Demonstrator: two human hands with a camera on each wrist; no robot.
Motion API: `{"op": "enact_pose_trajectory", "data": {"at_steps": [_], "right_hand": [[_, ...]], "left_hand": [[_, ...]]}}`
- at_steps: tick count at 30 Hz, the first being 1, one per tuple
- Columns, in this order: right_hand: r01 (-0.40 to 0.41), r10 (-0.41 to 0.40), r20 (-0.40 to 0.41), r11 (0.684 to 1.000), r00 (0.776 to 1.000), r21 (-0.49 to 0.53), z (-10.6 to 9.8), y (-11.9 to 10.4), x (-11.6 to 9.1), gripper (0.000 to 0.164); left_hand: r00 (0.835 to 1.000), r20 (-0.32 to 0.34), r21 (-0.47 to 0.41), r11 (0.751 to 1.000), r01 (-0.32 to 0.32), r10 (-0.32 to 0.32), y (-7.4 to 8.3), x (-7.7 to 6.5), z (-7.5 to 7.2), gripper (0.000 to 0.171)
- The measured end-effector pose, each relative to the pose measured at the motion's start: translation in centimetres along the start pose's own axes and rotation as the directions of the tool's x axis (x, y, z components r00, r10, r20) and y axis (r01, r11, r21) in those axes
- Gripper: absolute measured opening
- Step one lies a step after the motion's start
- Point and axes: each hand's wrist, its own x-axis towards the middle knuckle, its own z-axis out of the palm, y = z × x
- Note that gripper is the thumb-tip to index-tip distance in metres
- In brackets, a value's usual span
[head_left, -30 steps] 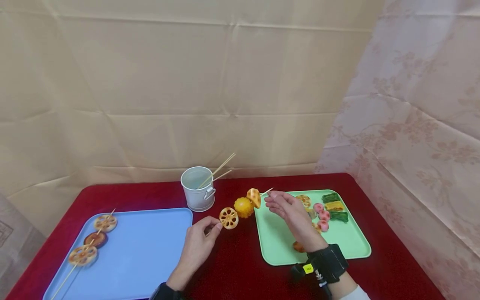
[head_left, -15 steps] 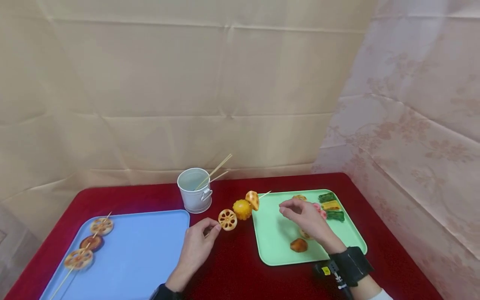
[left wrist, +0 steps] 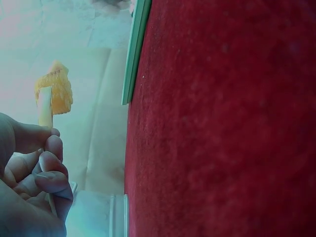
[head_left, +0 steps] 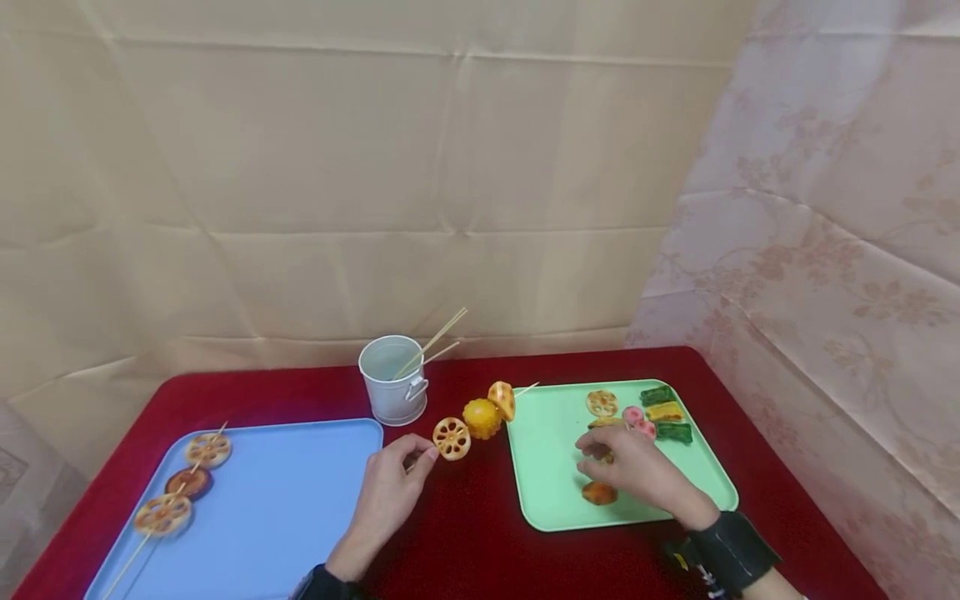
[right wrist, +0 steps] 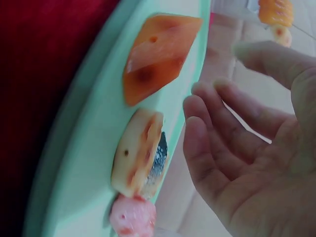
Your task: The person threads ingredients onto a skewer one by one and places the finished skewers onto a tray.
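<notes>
My left hand (head_left: 390,483) pinches a wooden skewer (head_left: 528,388) near its lower end. Threaded along it are a lotus root slice (head_left: 452,439) close to the fingertips, a piece of corn (head_left: 482,418) and a browned yellow wedge (head_left: 502,401), with the bare tip beyond. Over the light green tray (head_left: 543,500) hovers my right hand (head_left: 637,467), thumb and fingers apart and holding nothing. Nearest to it lie an orange-brown chunk (right wrist: 158,59), a pale grilled piece (right wrist: 133,153) and a pink piece (right wrist: 133,216), the first two with skewer holes. The hand partly covers the pieces in the head view.
A blue tray (head_left: 300,500) at the left bears a finished-looking skewer with two lotus slices and a brown round (head_left: 189,482). Behind stands a white bucket (head_left: 393,392) with skewers. Another lotus slice (head_left: 602,403) and green and yellow pieces (head_left: 663,412) lie on the green tray.
My right hand has moved away from the skewer's tip, rightward and down over the green tray, its fingers spreading apart. My left hand and the skewer have stayed almost where they were.
</notes>
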Motion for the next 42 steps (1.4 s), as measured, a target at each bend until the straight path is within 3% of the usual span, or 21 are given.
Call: {"op": "enact_pose_trajectory", "data": {"at_steps": [5, 11, 17, 26, 33, 37, 42], "right_hand": [[0.054, -0.049, 0.046, 0.992, 0.998, -0.114, 0.0, 0.0, -0.7, 0.030], [0.132, -0.120, 0.083, 0.978, 0.989, -0.162, 0.0, 0.2, -1.2, 0.029], [0.207, -0.185, 0.135, 0.964, 0.973, -0.167, -0.1, 0.5, -1.3, 0.020], [0.201, -0.171, 0.192, 0.967, 0.967, -0.155, -0.1, 0.4, -1.2, 0.015], [0.209, -0.198, 0.077, 0.963, 0.977, -0.171, 0.8, 1.0, -0.7, 0.004], [0.134, -0.138, -0.024, 0.982, 0.990, -0.130, 1.6, 1.0, -0.3, 0.007], [0.047, -0.049, -0.083, 0.999, 0.995, -0.026, 2.1, 1.1, 0.4, 0.013]], "left_hand": [[1.000, -0.018, 0.000, 1.000, -0.006, 0.006, -0.1, 0.0, -0.1, 0.009], [0.999, -0.033, 0.012, 1.000, -0.009, 0.009, -0.2, -0.1, -0.2, 0.010], [1.000, -0.020, 0.016, 1.000, 0.016, -0.016, -0.3, -0.1, -0.3, 0.008], [1.000, -0.021, 0.012, 1.000, 0.023, -0.023, -0.3, -0.1, -0.3, 0.008], [0.999, -0.040, -0.001, 1.000, 0.013, -0.013, -0.4, -0.1, -0.1, 0.009], [0.999, -0.035, -0.007, 1.000, 0.024, -0.024, -0.2, -0.1, -0.1, 0.008], [0.999, -0.029, -0.016, 0.999, 0.035, -0.035, -0.1, -0.1, -0.2, 0.008]]}}
